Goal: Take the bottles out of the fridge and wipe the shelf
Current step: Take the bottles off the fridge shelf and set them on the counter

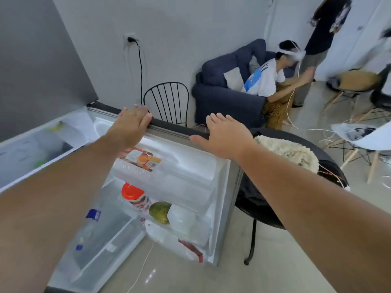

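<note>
I look down on the open fridge door (222, 208). My left hand (132, 120) lies flat on the door's dark top edge, fingers draped over it. My right hand (224, 140) rests further right on the same edge, fingers spread, thumb on the seal. Neither hand holds anything. The door racks hold a red-capped bottle (135, 197), an orange-labelled carton (141, 159) and a green fruit (160, 211). A clear bottle with a blue label and cap (88, 229) lies on a transparent shelf (118, 235) at lower left, partly hidden by my left forearm.
A black wire chair (167, 100) stands behind the door. A round black table (264, 216) with a cream cloth (289, 149) is on the right. One person sits on a dark sofa (224, 96), another stands nearby. Chairs and loose cables fill the right side.
</note>
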